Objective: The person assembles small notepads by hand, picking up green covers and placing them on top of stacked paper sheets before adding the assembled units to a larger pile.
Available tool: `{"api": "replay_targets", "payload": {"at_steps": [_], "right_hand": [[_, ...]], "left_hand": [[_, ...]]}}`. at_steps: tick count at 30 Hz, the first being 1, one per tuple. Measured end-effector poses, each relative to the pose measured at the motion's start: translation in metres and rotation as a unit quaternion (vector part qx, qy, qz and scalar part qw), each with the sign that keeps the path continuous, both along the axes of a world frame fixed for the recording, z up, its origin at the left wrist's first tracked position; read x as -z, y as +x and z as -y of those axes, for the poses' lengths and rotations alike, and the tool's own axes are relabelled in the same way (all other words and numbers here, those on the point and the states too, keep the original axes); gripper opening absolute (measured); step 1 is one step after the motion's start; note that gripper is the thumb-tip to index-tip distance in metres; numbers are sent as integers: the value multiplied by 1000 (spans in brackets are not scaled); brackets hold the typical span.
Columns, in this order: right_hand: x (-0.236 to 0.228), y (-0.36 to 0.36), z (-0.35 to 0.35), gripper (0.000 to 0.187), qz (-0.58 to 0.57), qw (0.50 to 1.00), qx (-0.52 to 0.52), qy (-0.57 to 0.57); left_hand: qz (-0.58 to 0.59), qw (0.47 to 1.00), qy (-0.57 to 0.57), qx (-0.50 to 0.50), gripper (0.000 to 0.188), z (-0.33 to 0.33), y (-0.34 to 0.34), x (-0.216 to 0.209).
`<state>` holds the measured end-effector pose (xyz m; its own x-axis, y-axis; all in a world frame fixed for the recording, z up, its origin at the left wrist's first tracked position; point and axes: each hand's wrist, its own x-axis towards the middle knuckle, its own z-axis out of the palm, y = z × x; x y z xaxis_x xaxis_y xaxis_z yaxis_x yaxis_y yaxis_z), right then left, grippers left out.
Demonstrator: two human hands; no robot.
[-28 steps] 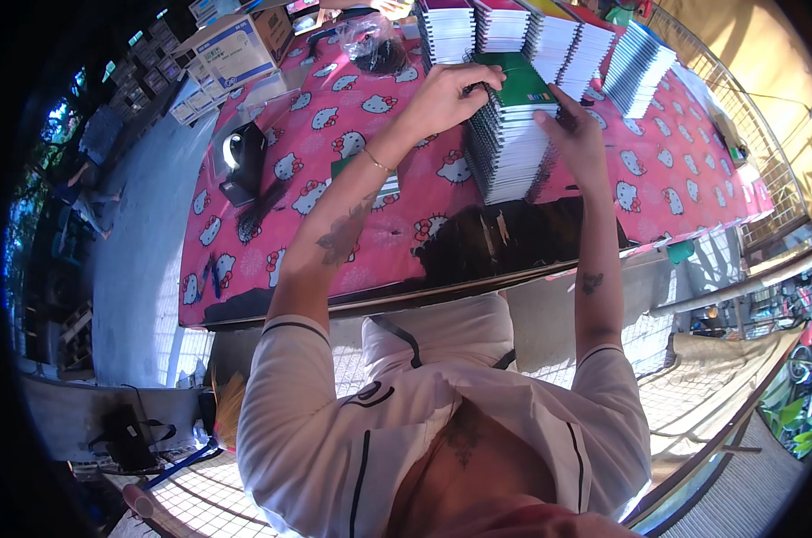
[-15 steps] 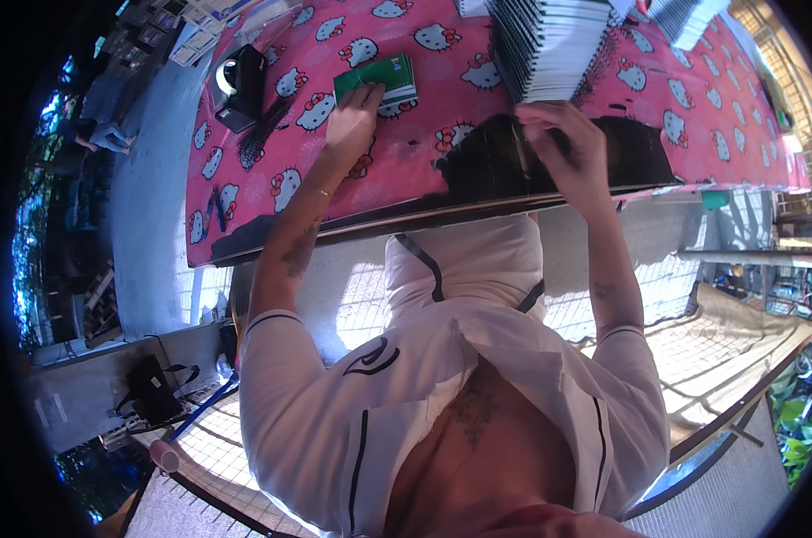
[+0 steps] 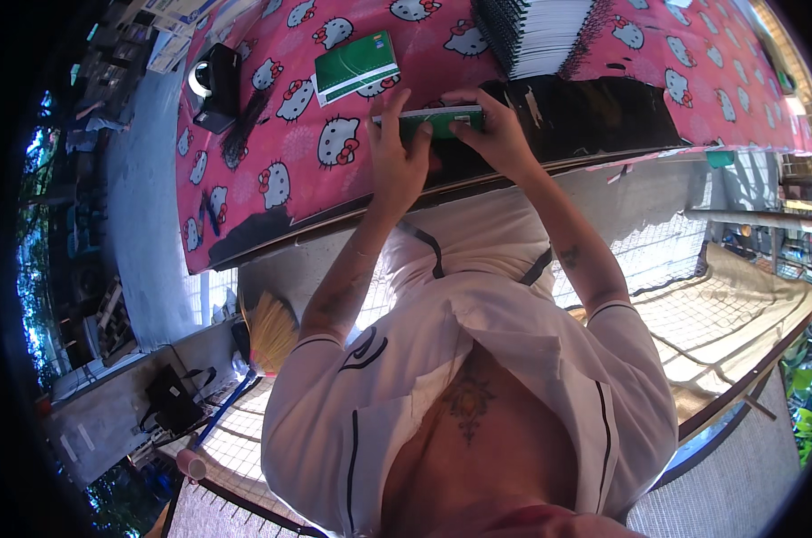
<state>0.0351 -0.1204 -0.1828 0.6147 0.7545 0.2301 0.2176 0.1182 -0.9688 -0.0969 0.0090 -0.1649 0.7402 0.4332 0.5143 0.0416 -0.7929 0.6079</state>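
Observation:
My left hand (image 3: pixel 399 160) and my right hand (image 3: pixel 503 139) grip a small green-covered notebook (image 3: pixel 442 120) by its two ends, above the black torn patch at the table's near edge. Its long pale edge faces up and away, and both thumbs press on the green cover. Beyond my left hand, a small pile of similar green notebooks (image 3: pixel 357 65) lies slightly fanned on the pink tablecloth (image 3: pixel 312 193). Behind my right hand stands a tall stack of spiral-bound notebooks (image 3: pixel 557 40) with black coils.
At the table's left are a black tape dispenser (image 3: pixel 214 90), a bunch of black binding coils (image 3: pixel 239 136) and dark pens (image 3: pixel 211 213). The near table edge (image 3: pixel 334 222) runs above my lap. A broom (image 3: pixel 270 334) and a black bag (image 3: pixel 177 394) are at lower left.
My left hand has left the green pile and come right, toward the near edge. My right hand has moved left to meet it, and both now hold a green notebook. The view has shifted slightly.

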Motion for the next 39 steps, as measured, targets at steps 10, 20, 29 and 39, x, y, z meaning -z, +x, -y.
{"api": "replay_targets", "payload": {"at_steps": [10,20,29,39], "right_hand": [[5,15,2,23,-70,996,-45,26],[-7,10,-1,32,5,999,-51,-3],[-11,10,1,27,2,999,-37,-25],[-11,9,2,27,-12,999,-44,-28]], "left_hand": [[-244,880,272,-304,39,-303,-74,36],[-82,895,333,-285,16,-225,-41,-17],[17,998,-58,-15,17,-42,-27,-30],[88,996,9,-31,15,-58,-17,-17]]}}
